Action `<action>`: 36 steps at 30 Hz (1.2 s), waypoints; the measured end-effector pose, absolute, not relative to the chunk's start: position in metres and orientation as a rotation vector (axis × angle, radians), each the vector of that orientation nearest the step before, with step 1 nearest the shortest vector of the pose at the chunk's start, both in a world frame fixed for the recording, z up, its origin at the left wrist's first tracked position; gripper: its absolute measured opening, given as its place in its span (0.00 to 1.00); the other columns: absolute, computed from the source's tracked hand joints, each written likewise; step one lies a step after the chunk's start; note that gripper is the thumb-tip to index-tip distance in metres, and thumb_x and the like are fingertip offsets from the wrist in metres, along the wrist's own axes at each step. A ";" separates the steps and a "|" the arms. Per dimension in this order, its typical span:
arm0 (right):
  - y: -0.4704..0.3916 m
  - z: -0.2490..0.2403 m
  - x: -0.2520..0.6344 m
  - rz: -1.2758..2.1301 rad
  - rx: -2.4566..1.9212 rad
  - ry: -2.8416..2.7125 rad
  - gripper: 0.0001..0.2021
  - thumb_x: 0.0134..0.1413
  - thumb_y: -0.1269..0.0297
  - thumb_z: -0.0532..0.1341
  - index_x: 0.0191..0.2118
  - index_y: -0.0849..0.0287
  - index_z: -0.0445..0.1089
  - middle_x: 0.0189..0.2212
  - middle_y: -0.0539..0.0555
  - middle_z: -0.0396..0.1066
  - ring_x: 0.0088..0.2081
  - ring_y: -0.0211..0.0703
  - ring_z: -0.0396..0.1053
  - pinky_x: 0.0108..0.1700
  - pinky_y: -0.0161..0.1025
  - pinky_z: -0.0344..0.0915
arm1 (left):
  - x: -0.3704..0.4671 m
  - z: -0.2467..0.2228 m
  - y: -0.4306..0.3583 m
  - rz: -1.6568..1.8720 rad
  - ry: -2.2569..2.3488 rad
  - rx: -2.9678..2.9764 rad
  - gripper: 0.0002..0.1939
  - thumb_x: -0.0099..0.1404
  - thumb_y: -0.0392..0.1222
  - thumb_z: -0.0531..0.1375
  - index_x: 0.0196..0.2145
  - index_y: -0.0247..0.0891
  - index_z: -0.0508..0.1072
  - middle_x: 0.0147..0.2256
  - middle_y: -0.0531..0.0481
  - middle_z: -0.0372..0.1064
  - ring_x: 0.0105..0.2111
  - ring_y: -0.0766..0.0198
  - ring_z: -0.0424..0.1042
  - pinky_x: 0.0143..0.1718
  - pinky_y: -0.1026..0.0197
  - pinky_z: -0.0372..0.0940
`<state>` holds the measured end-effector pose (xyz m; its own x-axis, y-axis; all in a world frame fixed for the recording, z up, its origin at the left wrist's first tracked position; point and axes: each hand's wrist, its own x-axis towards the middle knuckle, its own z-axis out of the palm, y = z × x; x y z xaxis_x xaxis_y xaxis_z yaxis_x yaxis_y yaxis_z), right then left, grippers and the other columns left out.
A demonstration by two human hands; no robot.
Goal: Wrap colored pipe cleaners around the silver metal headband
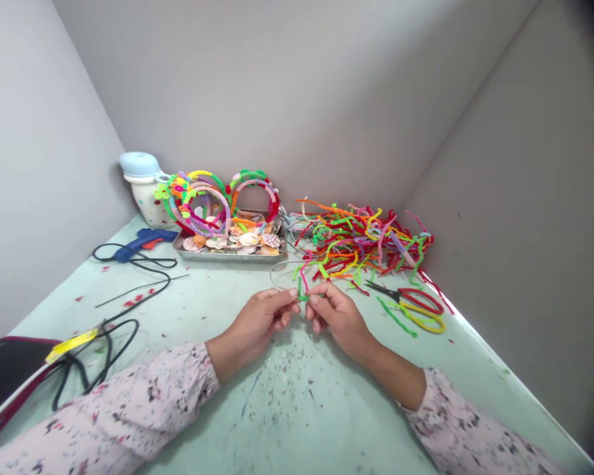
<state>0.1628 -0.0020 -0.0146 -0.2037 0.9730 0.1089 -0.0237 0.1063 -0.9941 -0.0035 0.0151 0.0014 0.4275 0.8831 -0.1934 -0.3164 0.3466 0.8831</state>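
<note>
Both hands meet over the middle of the table, pinching a short green pipe cleaner point(303, 299) between them. My left hand point(270, 309) is closed, thumb and forefinger on its left end. On the other end, my right hand point(334, 310) is closed the same way, its remaining fingers curled. A green strand stands up from the held piece, and a pink pipe cleaner point(305, 272) rises just behind it. Right of my right hand lie scissors point(408, 305) with red and yellow handles, and a loose green pipe cleaner point(396, 318).
A heap of colourful pipe cleaners point(361, 241) lies at the back right. A metal tray point(230, 257) holds shells and wrapped headbands point(205, 204). At the left are a blue glue gun point(141, 244), its black cable point(165, 290) and a white cup point(148, 201) with a blue lid. Grey walls surround the table.
</note>
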 end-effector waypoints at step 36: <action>0.002 -0.016 0.164 1.406 -0.990 -1.280 0.10 0.58 0.55 0.56 0.35 0.57 0.62 0.22 0.45 0.68 0.18 0.31 0.62 0.20 0.29 0.56 | -0.004 -0.003 0.016 0.912 0.674 0.869 0.11 0.59 0.44 0.62 0.29 0.31 0.72 0.28 0.51 0.68 0.18 0.76 0.59 0.19 0.71 0.53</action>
